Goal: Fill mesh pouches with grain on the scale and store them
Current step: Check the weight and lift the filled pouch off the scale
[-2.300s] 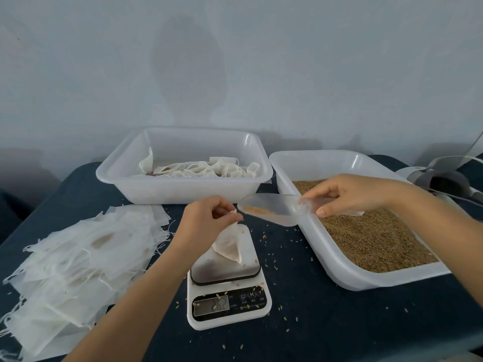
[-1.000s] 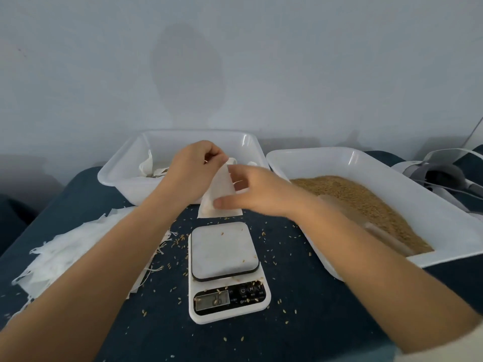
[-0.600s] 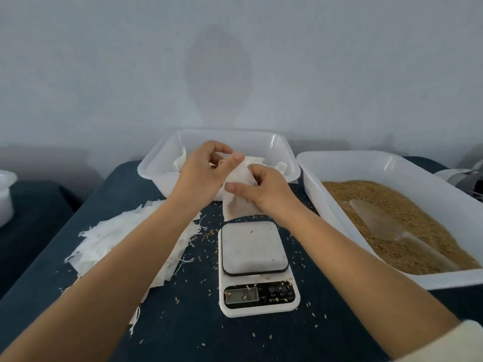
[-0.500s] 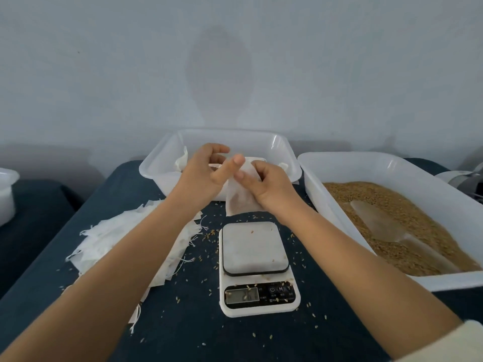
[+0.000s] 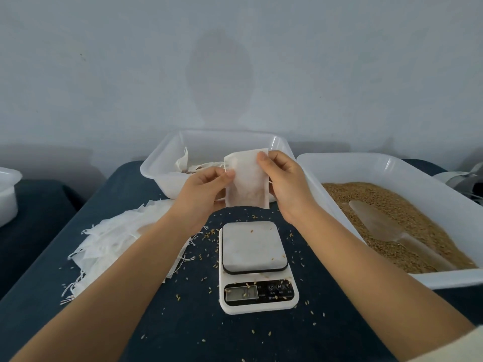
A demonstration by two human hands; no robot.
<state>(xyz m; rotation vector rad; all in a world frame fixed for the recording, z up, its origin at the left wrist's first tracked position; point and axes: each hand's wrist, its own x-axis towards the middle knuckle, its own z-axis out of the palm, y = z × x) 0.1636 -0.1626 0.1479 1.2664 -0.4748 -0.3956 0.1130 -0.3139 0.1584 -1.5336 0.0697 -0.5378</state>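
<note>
I hold a white mesh pouch (image 5: 247,182) upright in the air above the scale (image 5: 254,265), with some grain showing through its lower part. My left hand (image 5: 202,193) pinches its left edge and my right hand (image 5: 283,184) pinches its top right corner. The scale's platform is bare apart from a few stray grains. Behind the pouch stands a white bin (image 5: 162,165) holding filled pouches. To the right a white bin (image 5: 366,163) holds brown grain (image 5: 407,218), with a clear scoop (image 5: 384,228) lying on the grain.
A heap of flat pouches (image 5: 117,236) lies left of the scale on the dark blue table (image 5: 188,333). Loose grains are scattered around the scale. A white container (image 5: 6,194) sits at the far left edge. A grey device (image 5: 467,178) shows at the far right.
The scoop was left in the grain bin. Both hands lifted the pouch off the scale, worked at its top, and now hold it spread flat and higher.
</note>
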